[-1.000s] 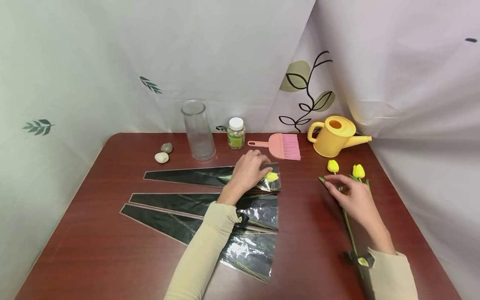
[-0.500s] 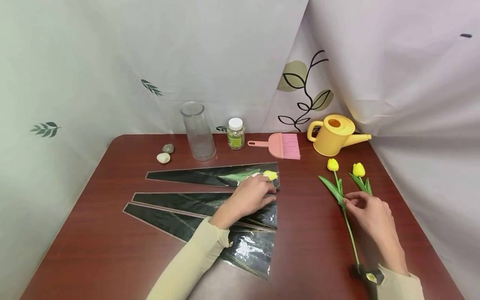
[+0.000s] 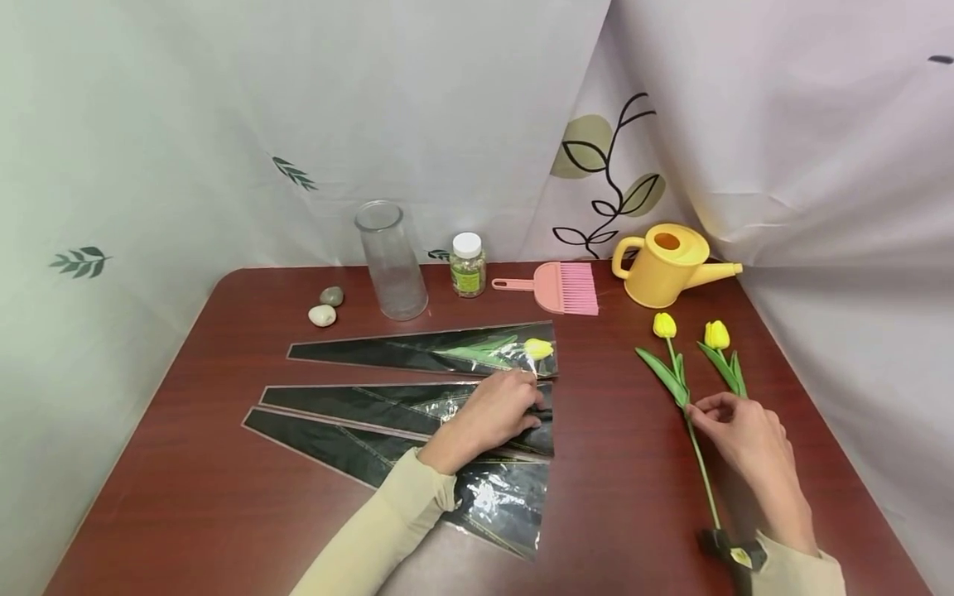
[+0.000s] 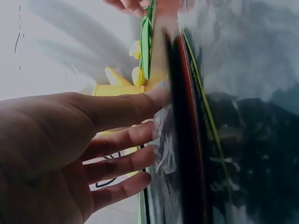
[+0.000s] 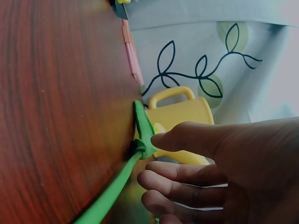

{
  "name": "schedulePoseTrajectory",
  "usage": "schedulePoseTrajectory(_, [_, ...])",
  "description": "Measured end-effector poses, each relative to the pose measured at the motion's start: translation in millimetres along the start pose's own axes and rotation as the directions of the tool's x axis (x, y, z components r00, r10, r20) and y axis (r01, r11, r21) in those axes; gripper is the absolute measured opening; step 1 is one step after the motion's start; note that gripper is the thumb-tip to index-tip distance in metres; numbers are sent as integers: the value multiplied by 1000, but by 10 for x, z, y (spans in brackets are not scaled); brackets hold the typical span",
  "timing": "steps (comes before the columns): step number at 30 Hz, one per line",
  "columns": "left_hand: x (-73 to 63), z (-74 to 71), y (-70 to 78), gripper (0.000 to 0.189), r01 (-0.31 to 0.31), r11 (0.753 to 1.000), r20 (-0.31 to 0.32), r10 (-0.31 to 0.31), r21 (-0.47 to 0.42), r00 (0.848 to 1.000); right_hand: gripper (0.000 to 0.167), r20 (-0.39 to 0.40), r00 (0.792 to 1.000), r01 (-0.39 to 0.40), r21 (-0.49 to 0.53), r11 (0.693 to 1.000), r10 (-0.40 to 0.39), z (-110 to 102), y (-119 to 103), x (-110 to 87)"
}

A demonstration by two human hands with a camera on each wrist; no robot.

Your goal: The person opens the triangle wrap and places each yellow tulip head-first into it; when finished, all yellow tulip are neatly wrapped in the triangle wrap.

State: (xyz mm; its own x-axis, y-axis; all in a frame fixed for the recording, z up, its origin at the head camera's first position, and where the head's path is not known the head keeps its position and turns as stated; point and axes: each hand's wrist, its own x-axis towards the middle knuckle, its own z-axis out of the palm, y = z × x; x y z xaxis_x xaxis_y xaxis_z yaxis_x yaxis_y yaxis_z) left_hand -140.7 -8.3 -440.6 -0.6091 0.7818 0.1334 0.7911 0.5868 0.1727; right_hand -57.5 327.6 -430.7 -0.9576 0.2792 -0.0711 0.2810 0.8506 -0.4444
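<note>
Spreading across a dark red wood-grained surface (image 3: pixel 149 497), with 12 o'clock at the far edge: at 10, a grey pebble (image 3: pixel 331 296) and a white pebble (image 3: pixel 322 315); at 11, a tall clear cylindrical vase (image 3: pixel 392 265), seemingly set back to free room for three tapering black-and-clear plastic sleeves (image 3: pixel 395 407), wide ends toward 3. At 12, a white-capped clear jar (image 3: pixel 467 266) carries a green label (image 3: pixel 467 282) too small to read. A left hand (image 3: pixel 488 414) touches the middle sleeve, perhaps steadying it; whether its fingers pinch the film cannot be told. Beyond, a yellow tulip (image 3: pixel 538 348) appears sleeved. A pink brush (image 3: pixel 550 288) lies at 1, a yellow watering can (image 3: pixel 659 273) toward 2. Below it, a right hand (image 3: pixel 745 434), thumb and fingers apart, touches one of two loose yellow tulips (image 3: pixel 678 385) at its leaf joint.
</note>
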Motion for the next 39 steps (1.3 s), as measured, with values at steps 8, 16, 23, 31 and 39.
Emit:
schedulePoseTrajectory(8, [-3,-31,-6,2,-33,999,-33,34,13,999,43,33,999,-22,-17,1000,22,13,-10,1])
schedulePoseTrajectory(16, [-16,-62,13,4,-34,999,-77,34,-9,996,42,60,998,-21,-25,999,23,3,-22,-4])
schedulePoseTrajectory(23, [-20,-73,10,4,-26,999,-87,23,-33,996,37,99,994,-38,-10,999,39,-17,-43,-13])
schedulePoseTrajectory(31, [-32,-88,17,4,-32,999,-81,30,-21,996,36,98,995,5,36,999,-9,-8,-40,-5])
schedulePoseTrajectory(39, [-35,-80,21,5,-29,999,-76,27,-17,997,43,130,991,-9,77,997,-1,-1,-51,30])
